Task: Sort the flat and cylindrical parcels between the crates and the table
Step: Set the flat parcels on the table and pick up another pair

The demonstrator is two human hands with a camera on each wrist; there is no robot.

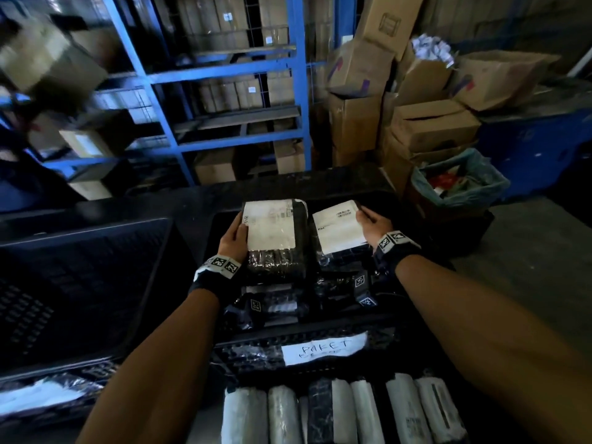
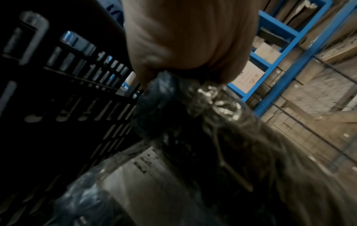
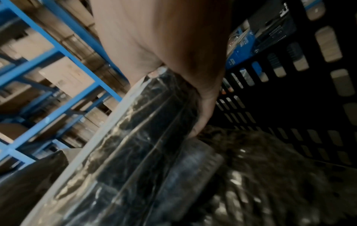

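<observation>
Over the black crate (image 1: 352, 339) my left hand (image 1: 235, 238) grips the left edge of a flat black-wrapped parcel (image 1: 275, 238) with a white label. My right hand (image 1: 373, 224) holds a second, smaller flat labelled parcel (image 1: 339, 227) by its right edge. In the left wrist view the left hand (image 2: 173, 45) pinches the parcel's wrapped corner (image 2: 173, 97). In the right wrist view the right hand's fingers (image 3: 204, 107) curl round the parcel's edge (image 3: 146, 130). More dark wrapped parcels (image 1: 282, 306) lie in the crate beneath. Several cylindrical parcels (image 1: 339, 411) lie side by side on the table in front of the crate.
An empty black crate (image 1: 80, 283) stands at the left. The nearer crate carries a paper label reading PAKET (image 1: 323, 347). Blue shelving (image 1: 224, 75) with cartons rises behind, stacked cardboard boxes (image 1: 416, 107) and a lined bin (image 1: 458, 181) stand at the right.
</observation>
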